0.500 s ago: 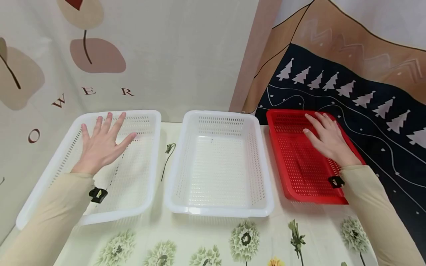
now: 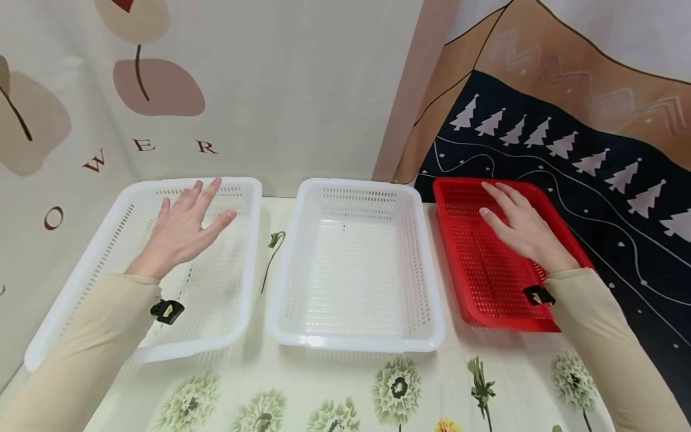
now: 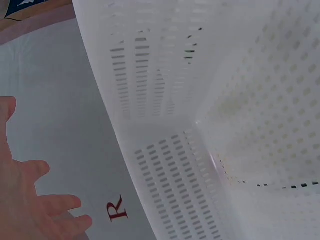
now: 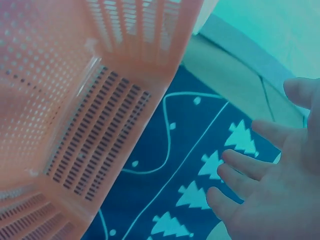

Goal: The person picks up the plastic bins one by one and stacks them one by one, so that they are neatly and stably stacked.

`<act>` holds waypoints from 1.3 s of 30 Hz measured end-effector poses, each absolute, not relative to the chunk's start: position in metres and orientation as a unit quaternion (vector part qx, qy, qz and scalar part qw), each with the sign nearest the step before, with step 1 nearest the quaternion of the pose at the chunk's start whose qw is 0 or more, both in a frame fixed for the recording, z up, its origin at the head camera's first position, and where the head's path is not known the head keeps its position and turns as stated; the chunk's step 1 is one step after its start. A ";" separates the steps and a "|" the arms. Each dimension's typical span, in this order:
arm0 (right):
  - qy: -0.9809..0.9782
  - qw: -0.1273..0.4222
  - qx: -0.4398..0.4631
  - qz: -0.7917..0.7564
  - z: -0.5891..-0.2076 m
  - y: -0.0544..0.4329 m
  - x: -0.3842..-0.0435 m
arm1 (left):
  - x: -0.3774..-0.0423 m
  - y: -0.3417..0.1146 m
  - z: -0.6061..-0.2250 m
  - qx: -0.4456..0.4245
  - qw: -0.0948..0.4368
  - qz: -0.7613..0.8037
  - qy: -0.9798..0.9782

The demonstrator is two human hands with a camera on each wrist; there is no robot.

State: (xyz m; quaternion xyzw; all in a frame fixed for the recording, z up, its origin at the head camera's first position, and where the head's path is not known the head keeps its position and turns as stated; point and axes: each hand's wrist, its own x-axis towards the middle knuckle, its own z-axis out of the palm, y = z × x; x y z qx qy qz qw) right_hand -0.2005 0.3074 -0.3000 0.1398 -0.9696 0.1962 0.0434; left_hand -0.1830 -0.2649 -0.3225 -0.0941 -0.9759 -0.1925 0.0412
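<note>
One left hand (image 2: 180, 231), fingers extended, thumb spread well to the side, back toward the head camera; directly below it, the left white basket (image 2: 221, 294), upright, with perforated walls; left fingertips toward the far rim. One right hand (image 2: 520, 231), fingers extended, close to one another, thumb spread apart from them, back likewise toward the head camera; directly below it, the red basket (image 2: 483, 270), upright, with perforated walls and floor; right fingertips toward the far rim. In both wrist views, hand apparently apart from the basket wall, though exact clearance above each basket hard to judge from the head view.

Between the two hands, the middle white basket (image 2: 356, 270), upright, apart from both neighbouring baskets. At the left wrist, a black device (image 2: 167, 311) over the end of a beige sleeve (image 2: 81, 354); at the right wrist, a matching black unit (image 2: 538, 295) by a second beige cuff (image 2: 572, 285).

Beneath all baskets, a pale tablecloth (image 2: 453, 378) with printed flowers, mostly on the near side of the hands; beyond the left hand, a light backdrop (image 2: 302, 102) with brown lettering; beyond and right of the right hand, a dark backdrop (image 2: 588, 204) with white printed trees.
</note>
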 end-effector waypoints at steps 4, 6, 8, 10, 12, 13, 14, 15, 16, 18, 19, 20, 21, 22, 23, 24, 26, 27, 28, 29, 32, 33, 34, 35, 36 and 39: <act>-0.968 0.031 0.146 0.200 -0.298 0.300 -0.198 | -0.181 -0.257 -0.319 -0.106 0.033 -0.206 -0.972; -0.967 0.029 0.152 0.202 -0.297 0.296 -0.197 | -0.180 -0.254 -0.319 -0.112 0.031 -0.212 -0.970; -0.966 0.028 0.159 0.204 -0.297 0.293 -0.195 | -0.178 -0.251 -0.319 -0.119 0.029 -0.218 -0.968; -0.965 0.028 0.165 0.203 -0.297 0.289 -0.194 | -0.177 -0.247 -0.318 -0.126 0.028 -0.222 -0.966; -0.965 0.029 0.167 0.201 -0.297 0.286 -0.192 | -0.177 -0.243 -0.317 -0.132 0.025 -0.222 -0.966; -0.965 0.030 0.169 0.200 -0.296 0.284 -0.192 | -0.176 -0.242 -0.317 -0.134 0.023 -0.222 -0.965; -0.964 0.032 0.171 0.199 -0.296 0.282 -0.191 | -0.176 -0.240 -0.316 -0.137 0.021 -0.222 -0.965; -0.964 0.033 0.173 0.199 -0.296 0.281 -0.190 | -0.176 -0.238 -0.316 -0.140 0.018 -0.222 -0.965; -0.963 0.032 0.174 0.201 -0.296 0.279 -0.189 | -0.176 -0.237 -0.316 -0.142 0.015 -0.220 -0.965; -0.962 0.030 0.178 0.205 -0.296 0.276 -0.187 | -0.176 -0.233 -0.316 -0.148 0.011 -0.220 -0.964; -0.961 0.029 0.179 0.208 -0.296 0.274 -0.186 | -0.175 -0.231 -0.316 -0.151 0.009 -0.221 -0.963; -0.960 0.027 0.182 0.210 -0.296 0.273 -0.185 | -0.175 -0.229 -0.316 -0.155 0.007 -0.222 -0.963; -0.960 0.022 0.183 0.212 -0.297 0.271 -0.184 | -0.174 -0.227 -0.317 -0.157 0.004 -0.224 -0.962; -0.959 0.020 0.186 0.215 -0.297 0.270 -0.183 | -0.173 -0.225 -0.317 -0.160 0.001 -0.225 -0.961; -0.958 0.017 0.187 0.218 -0.297 0.269 -0.182 | -0.172 -0.223 -0.317 -0.163 -0.001 -0.226 -0.960; -0.957 0.012 0.188 0.223 -0.298 0.267 -0.181 | -0.171 -0.221 -0.317 -0.166 -0.004 -0.227 -0.960; -0.954 0.003 0.190 0.233 -0.298 0.265 -0.179 | -0.170 -0.217 -0.318 -0.173 -0.009 -0.226 -0.959; -0.953 -0.002 0.189 0.238 -0.299 0.263 -0.178 | -0.169 -0.216 -0.318 -0.175 -0.012 -0.225 -0.958; -0.952 -0.006 0.189 0.242 -0.299 0.262 -0.177 | -0.168 -0.214 -0.318 -0.176 -0.013 -0.224 -0.958; -0.951 -0.010 0.188 0.244 -0.299 0.261 -0.177 | -0.167 -0.212 -0.319 -0.177 -0.014 -0.223 -0.958; -0.950 -0.021 0.189 0.249 -0.300 0.258 -0.175 | -0.166 -0.208 -0.320 -0.176 -0.018 -0.221 -0.959; -0.949 -0.025 0.189 0.251 -0.301 0.258 -0.175 | -0.166 -0.206 -0.321 -0.173 -0.020 -0.222 -0.959; -0.948 -0.028 0.191 0.252 -0.301 0.257 -0.174 | -0.165 -0.205 -0.321 -0.171 -0.023 -0.224 -0.959; -0.947 -0.031 0.191 0.255 -0.301 0.256 -0.174 | -0.165 -0.204 -0.322 -0.169 -0.026 -0.226 -0.959; -0.947 -0.033 0.190 0.257 -0.302 0.256 -0.173 | -0.164 -0.202 -0.322 -0.169 -0.031 -0.228 -0.958; -0.945 -0.038 0.188 0.265 -0.302 0.254 -0.172 | -0.163 -0.198 -0.322 -0.171 -0.044 -0.233 -0.956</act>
